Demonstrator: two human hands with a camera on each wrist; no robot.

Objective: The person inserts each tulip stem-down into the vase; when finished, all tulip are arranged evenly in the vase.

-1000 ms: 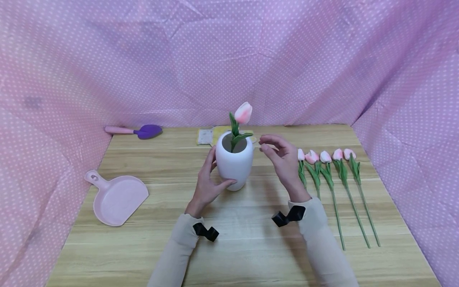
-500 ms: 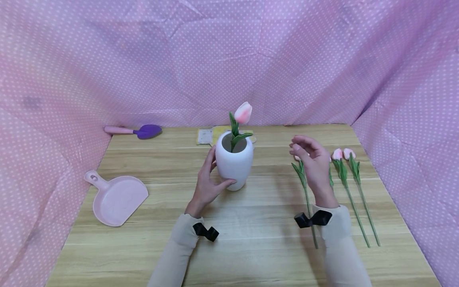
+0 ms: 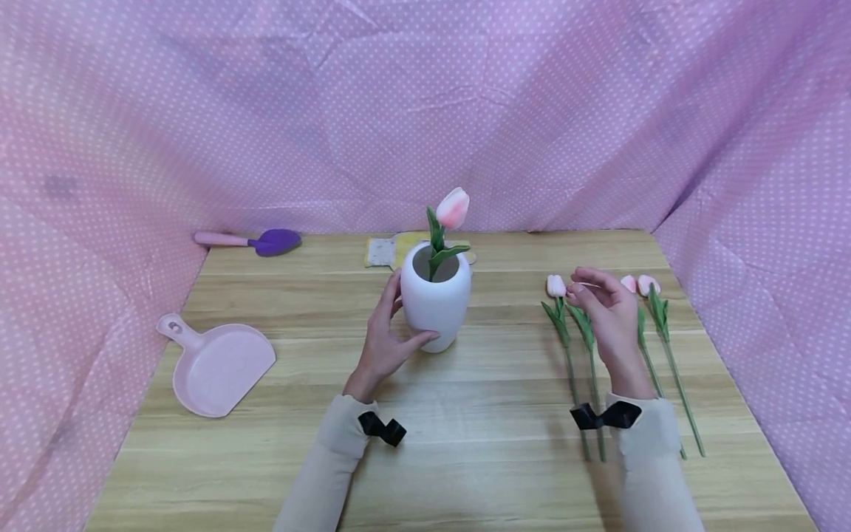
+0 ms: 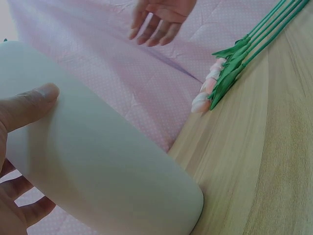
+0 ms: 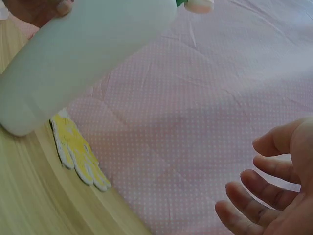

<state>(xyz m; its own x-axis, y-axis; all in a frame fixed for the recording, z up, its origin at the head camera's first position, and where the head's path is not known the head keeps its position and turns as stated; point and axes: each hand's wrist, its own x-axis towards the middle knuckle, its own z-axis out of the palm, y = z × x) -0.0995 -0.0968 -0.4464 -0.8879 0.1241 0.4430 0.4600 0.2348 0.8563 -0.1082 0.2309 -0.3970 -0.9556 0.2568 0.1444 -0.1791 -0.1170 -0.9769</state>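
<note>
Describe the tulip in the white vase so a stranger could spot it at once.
On the wooden table stands a white vase, gripped by the left hand. From its mouth rises the tulip, white and pink with green leaves. The other tulips lie on the table by the right hand; only this one stands in the vase.

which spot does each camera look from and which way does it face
Head: on the person's head, facing forward and down over the table; both sleeves, left grip and right grip show.
Left wrist: on that wrist, facing past the vase toward the lying tulips; both grips show.
Right wrist: on that wrist, facing the vase and yellow glove; both grips show.
Both wrist views share the vase and dotted cloth.
</note>
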